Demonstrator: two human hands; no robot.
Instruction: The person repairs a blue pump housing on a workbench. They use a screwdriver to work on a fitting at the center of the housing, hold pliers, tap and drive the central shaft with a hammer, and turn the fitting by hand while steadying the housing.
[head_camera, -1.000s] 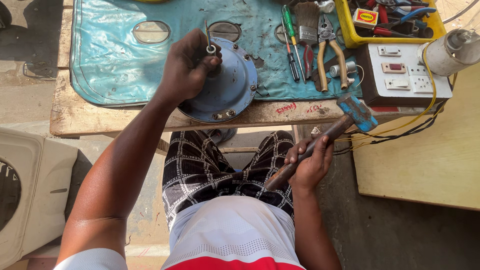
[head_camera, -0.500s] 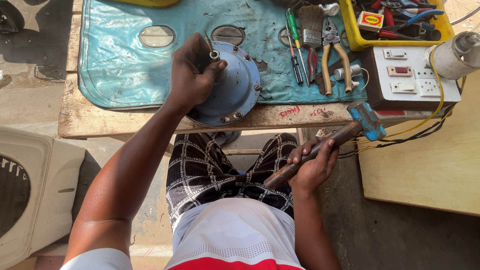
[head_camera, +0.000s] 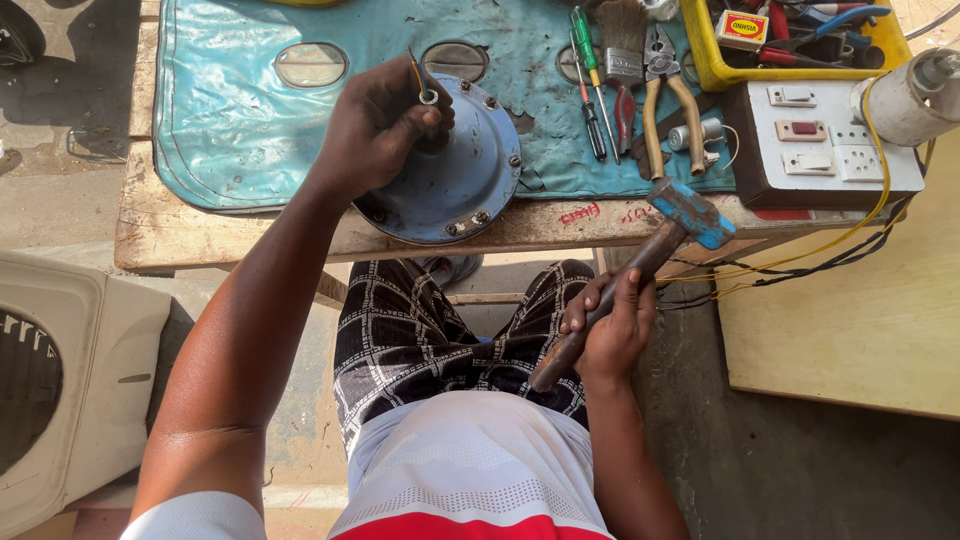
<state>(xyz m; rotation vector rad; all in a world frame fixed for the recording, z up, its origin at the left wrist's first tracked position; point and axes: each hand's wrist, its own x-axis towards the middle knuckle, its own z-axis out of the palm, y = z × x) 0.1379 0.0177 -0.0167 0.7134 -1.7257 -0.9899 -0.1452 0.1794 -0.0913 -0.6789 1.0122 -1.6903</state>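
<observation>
At the front edge of the wooden worktop (head_camera: 230, 235), the left hand (head_camera: 375, 125) is gripping the top of a round blue motor housing (head_camera: 455, 175), fingers wrapped around the short shaft (head_camera: 428, 98) sticking up from its middle. The housing is sitting half on the blue mat (head_camera: 240, 110) and half on bare wood, with its near rim hanging right at the worktop's lip, just above the lap.

The right hand (head_camera: 608, 325) is clenching a wooden-handled hammer (head_camera: 640, 270) low down, off the worktop, with the blue head (head_camera: 690, 212) pointing up toward the edge. So to me this looks like the steadying-and-lining-up stage: housing pinned, hammer cocked, nothing being hit right now. If a tap on the shaft or the rim is coming, I'd say it's calling for a short controlled swing up and left, and the left fingers are sitting awfully close to where a blow would land.

Room-wise, it's getting tight on the right. Pliers (head_camera: 665, 85), screwdrivers (head_camera: 590, 75) and a brush (head_camera: 623, 40) are lying just beside the housing, then a switch box (head_camera: 820, 140) and a yellow tray (head_camera: 790, 70) of bits, with a yellow wire (head_camera: 800, 258) drooping past the hammer head. The left side of the mat is offering more open space, and the overhanging rim is the thing I'd be watching.
</observation>
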